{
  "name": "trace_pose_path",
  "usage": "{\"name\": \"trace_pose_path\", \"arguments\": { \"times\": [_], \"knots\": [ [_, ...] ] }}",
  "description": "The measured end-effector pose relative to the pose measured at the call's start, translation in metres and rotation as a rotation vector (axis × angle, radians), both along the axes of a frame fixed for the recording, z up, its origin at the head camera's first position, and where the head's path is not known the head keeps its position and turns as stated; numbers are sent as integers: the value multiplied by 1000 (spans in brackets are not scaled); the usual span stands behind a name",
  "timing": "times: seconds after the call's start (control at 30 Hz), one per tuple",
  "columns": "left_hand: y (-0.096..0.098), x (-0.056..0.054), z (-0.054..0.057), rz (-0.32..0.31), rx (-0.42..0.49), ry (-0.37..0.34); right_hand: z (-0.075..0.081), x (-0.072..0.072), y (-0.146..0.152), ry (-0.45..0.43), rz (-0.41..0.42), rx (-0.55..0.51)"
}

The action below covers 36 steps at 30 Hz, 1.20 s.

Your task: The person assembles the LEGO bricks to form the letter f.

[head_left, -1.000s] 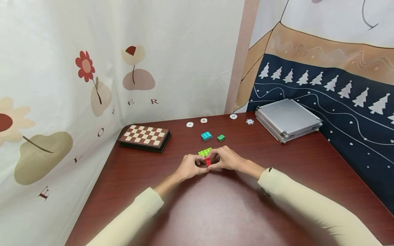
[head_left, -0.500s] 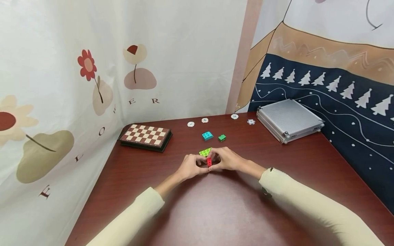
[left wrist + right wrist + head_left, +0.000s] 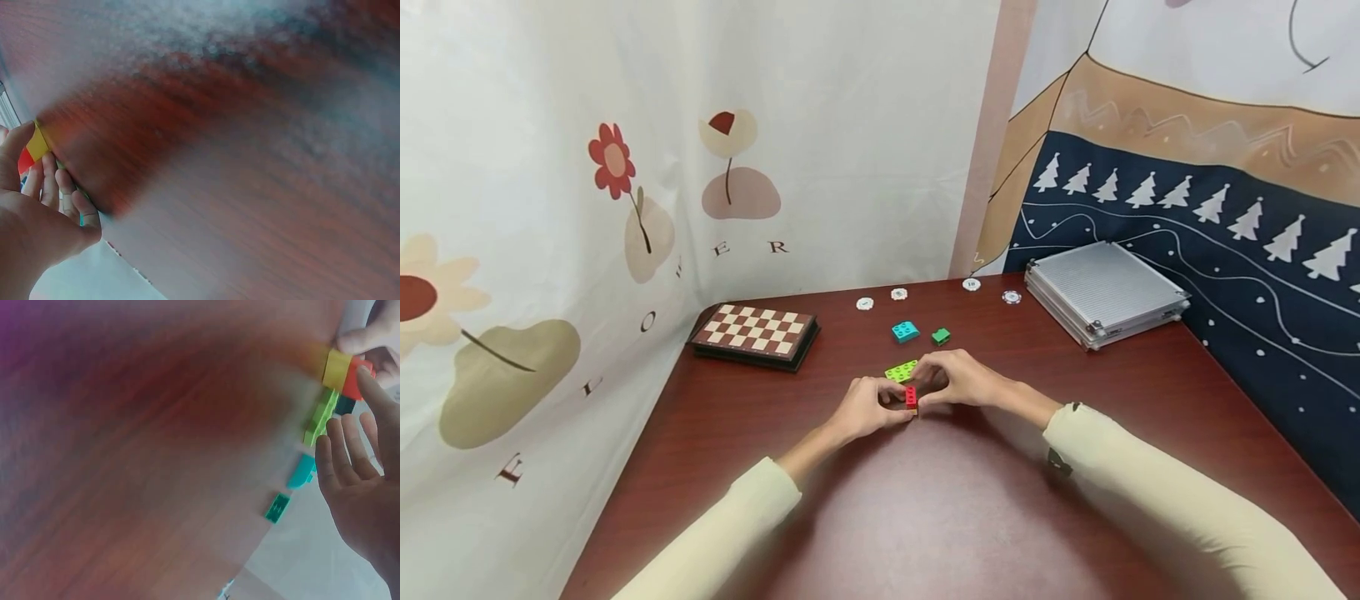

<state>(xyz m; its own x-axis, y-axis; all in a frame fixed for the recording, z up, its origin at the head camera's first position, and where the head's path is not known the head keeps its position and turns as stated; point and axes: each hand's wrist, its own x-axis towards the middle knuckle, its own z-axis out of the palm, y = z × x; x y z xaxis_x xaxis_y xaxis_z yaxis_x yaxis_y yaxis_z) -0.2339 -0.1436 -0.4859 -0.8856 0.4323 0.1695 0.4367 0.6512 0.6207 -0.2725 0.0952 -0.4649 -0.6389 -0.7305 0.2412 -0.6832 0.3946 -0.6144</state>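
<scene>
A red building brick (image 3: 911,393) sits on top of a yellow brick (image 3: 337,370), both joined as one small stack on the table. My left hand (image 3: 863,408) pinches this stack from its left side, thumb at the near end and a finger behind. In the left wrist view, the thumb lies against the yellow brick (image 3: 38,145). My right hand (image 3: 961,379) is just to the right, fingers loosely bent and a small gap between thumb and stack. Right behind the stack lies a flat lime-green brick (image 3: 900,372), partly overlapped by my right fingertips.
Farther back lie a turquoise brick (image 3: 905,332) and a small green brick (image 3: 940,337). Several poker chips (image 3: 972,285) line the table's back edge. A chessboard box (image 3: 752,333) is at the left, a silver case (image 3: 1105,292) at the back right. Printed curtains hang behind.
My right hand has let go of the red brick and drawn slightly right, uncovering more of the stack and the lime-green brick. My left hand stays in place.
</scene>
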Motion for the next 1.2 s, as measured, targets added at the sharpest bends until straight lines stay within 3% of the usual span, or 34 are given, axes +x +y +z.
{"name": "trace_pose_path", "arguments": {
  "times": [0.37, 0.57, 1.2],
  "knots": [
    [2, 0, 2, -2, -9, -17, -4, -29, 15, 14, -89, -46],
    [2, -1, 3, -16, 2, -20, -9, -38, 11, 22, -83, -15],
    [0, 2, 7, -34, 71, 7, -16, -46, -15, 105, -9, 94]
  ]
}}
